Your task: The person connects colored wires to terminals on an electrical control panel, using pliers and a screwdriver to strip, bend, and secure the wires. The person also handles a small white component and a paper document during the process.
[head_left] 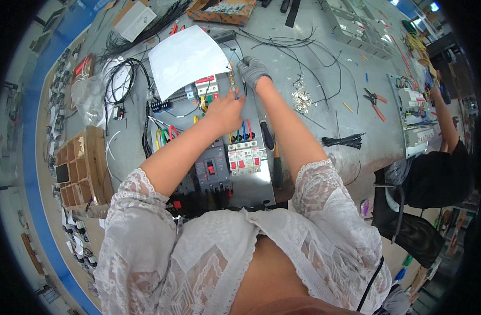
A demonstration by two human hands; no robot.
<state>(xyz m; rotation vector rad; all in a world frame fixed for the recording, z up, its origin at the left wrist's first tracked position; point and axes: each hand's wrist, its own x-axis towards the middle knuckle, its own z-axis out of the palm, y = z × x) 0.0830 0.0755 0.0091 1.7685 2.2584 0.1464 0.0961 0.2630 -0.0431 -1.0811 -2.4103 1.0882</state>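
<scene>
My left hand (225,113), bare, reaches over the middle of a metal mounting plate (259,186) fitted with electrical parts. Its fingers are pinched together beside a brass terminal strip (231,79); what they hold, if anything, is hidden. Just right of the strip is my right hand (253,72) in a grey glove, fingers curled near a thin black wire; its grip does not show clearly. Nearer me on the plate sit a dark grey breaker with a red switch (211,167) and a row of white breakers (244,158) with coloured wires. A white paper sheet (185,58) covers the plate's far left.
A screwdriver (277,167) lies by the plate's right edge. Small metal terminals (301,97), orange-handled pliers (376,103) and bundled black ties (343,140) lie rightward. A divided cardboard box (80,170) stands left. Another person's arm (448,118) works at the far right.
</scene>
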